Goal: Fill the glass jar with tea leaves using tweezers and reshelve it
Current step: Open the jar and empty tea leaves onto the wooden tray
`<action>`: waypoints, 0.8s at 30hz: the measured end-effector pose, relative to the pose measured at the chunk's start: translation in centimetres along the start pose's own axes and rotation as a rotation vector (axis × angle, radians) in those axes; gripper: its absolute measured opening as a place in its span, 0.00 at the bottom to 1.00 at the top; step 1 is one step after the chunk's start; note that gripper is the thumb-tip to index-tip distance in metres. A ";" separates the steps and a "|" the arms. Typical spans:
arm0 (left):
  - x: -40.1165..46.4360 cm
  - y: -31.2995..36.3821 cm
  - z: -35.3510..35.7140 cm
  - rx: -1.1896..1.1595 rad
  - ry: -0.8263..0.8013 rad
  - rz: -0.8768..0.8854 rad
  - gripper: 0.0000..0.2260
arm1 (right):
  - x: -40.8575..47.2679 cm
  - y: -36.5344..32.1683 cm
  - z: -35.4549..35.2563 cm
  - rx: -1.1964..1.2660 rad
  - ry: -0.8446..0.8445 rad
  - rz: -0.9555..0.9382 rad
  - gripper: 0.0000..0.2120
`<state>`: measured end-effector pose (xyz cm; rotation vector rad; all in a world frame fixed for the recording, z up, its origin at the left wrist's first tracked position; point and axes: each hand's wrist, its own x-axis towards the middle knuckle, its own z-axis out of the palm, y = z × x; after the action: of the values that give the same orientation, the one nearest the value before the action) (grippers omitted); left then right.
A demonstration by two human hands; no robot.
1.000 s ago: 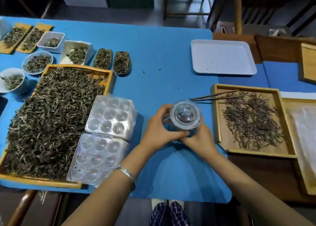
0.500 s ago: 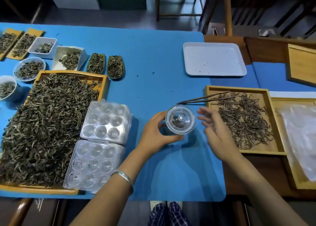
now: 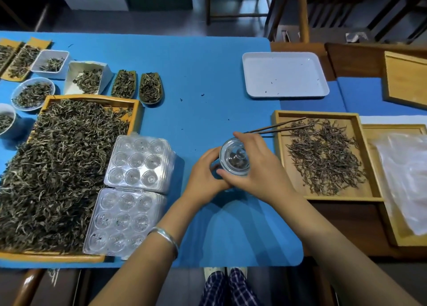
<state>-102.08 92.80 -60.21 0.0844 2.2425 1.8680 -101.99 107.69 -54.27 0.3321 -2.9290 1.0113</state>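
Both grips are curling round the glass jar [image 3: 235, 156] near the worktop's [image 3: 196, 74] front edge: left hand [image 3: 204, 174] steadying, right hand [image 3: 256, 164] clasping its lid; smooth glass could slip.

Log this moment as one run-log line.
left hand: grips glass jar | right hand: grips jar lid | tweezers: idle on wooden tray rim

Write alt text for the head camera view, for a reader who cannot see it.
Two hands hold a lidded glass jar on a blue table: the left hand wraps its side, the right hand curls over its lid. Tweezers rest across the rim of a wooden tray of tea leaves to the right.
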 end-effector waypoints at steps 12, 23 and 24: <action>0.0 0.1 -0.1 -0.068 -0.039 -0.036 0.30 | 0.5 0.1 0.3 -0.203 0.088 -0.128 0.34; 0.4 -0.8 -0.4 0.049 -0.038 -0.011 0.30 | 0.0 0.3 1.5 0.111 0.176 -0.035 0.31; 0.5 -0.8 -0.5 0.053 -0.039 -0.012 0.31 | 0.0 0.3 1.6 0.117 0.180 -0.032 0.31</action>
<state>-102.61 92.27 -60.94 0.1145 2.2616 1.7859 -101.98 106.94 -55.68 0.2744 -2.7036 1.1466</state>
